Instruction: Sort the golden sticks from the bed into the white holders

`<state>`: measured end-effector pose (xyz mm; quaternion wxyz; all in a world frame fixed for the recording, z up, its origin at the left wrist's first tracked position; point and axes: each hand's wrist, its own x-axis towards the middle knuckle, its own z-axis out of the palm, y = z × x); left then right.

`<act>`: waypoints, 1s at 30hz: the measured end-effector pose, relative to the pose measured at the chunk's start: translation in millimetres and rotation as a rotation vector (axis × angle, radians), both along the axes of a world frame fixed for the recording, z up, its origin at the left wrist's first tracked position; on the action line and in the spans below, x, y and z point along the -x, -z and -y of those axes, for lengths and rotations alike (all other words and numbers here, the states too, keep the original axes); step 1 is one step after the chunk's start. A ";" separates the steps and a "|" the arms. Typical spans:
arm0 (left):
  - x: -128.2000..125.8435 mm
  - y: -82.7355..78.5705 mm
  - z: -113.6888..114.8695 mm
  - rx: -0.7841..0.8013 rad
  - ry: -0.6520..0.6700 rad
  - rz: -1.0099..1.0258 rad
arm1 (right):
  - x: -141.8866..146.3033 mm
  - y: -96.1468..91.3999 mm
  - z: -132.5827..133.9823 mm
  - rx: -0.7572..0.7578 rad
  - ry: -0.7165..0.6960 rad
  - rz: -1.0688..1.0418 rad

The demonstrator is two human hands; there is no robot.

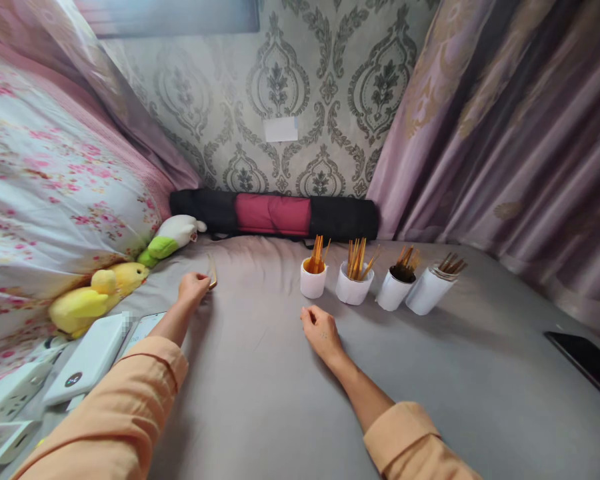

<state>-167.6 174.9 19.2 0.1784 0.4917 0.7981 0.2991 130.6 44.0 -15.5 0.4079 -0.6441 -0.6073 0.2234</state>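
My left hand (pixel 194 288) is closed in a pinch above the grey sheet, on the left side. Thin tan sticks (pixel 213 275) show at its fingertips; how many is too small to tell. My right hand (pixel 321 328) rests near the middle with its fingers curled in, and nothing shows sticking out of it. Just beyond it stands a short white cup (pixel 313 283) with orange sticks. To its right are a wider white cup (pixel 354 291) with tan sticks, a white cup with a dark inside (pixel 394 295), and a tilted white cup (pixel 428 293) with brown sticks.
A black and red rolled bag (pixel 273 215) lies along the wall. Plush toys (pixel 100 293) sit at the left by a floral cloth. Nearer are a white power bank (pixel 87 360), a phone (pixel 143 330) and a power strip (pixel 15 393). A black device (pixel 587 363) lies far right.
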 end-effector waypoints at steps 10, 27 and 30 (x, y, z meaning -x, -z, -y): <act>5.7 -1.2 -5.6 0.037 0.021 -0.123 | -1.1 4.4 -2.4 -0.007 -0.014 0.000; -2.5 2.2 -11.6 0.083 0.124 -0.224 | -0.5 7.6 -5.1 0.005 -0.015 0.006; -2.7 5.0 -12.6 0.101 0.132 -0.246 | -0.6 7.1 -5.0 0.002 -0.016 0.004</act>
